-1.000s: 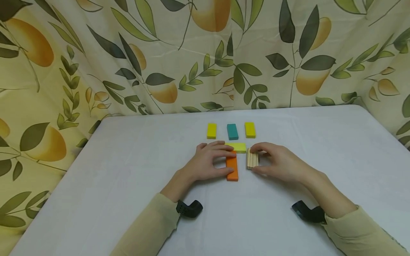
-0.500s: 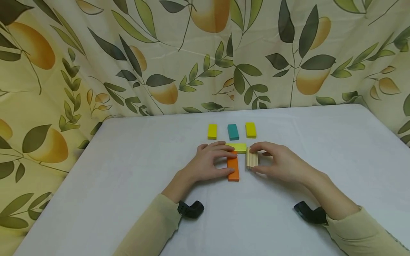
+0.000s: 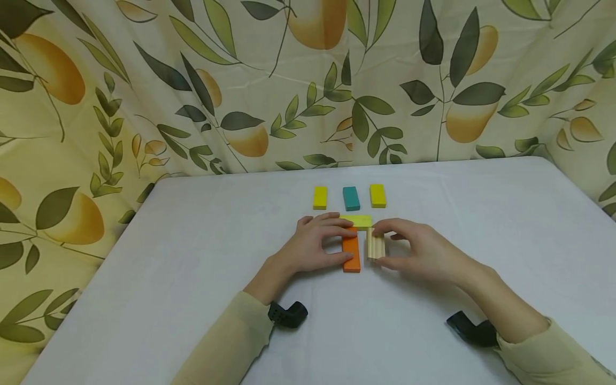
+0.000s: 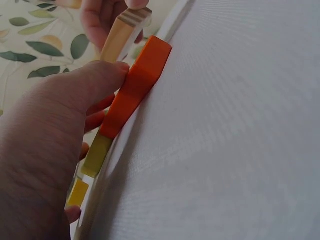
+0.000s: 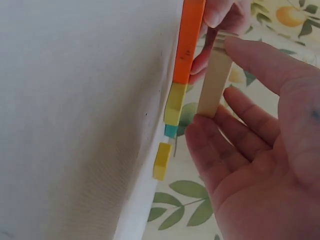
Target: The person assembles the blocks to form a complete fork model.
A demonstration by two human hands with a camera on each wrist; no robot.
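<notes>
My left hand (image 3: 310,243) rests with thumb and fingertips on an orange block (image 3: 352,256), which lies lengthwise on the table. A yellow-green block (image 3: 360,221) lies crosswise at its far end, partly under the left fingers. Between thumb and fingertips my right hand (image 3: 428,248) pinches the two ends of several plain wooden planks (image 3: 375,245) stacked together. In the right wrist view these wooden planks (image 5: 212,82) are held off the table, apart from the orange block (image 5: 189,45). The left wrist view shows their layered end (image 4: 134,17) beyond the orange block (image 4: 140,75).
Behind the blocks stand a yellow block (image 3: 320,198), a teal block (image 3: 351,198) and another yellow block (image 3: 377,195) in a spaced row. A white cloth covers the table (image 3: 202,230). A leaf-and-fruit patterned curtain (image 3: 308,80) hangs behind and at the sides.
My right hand has moved slightly left and toward the table's near side with the wooden planks. The left hand stays on the orange block.
</notes>
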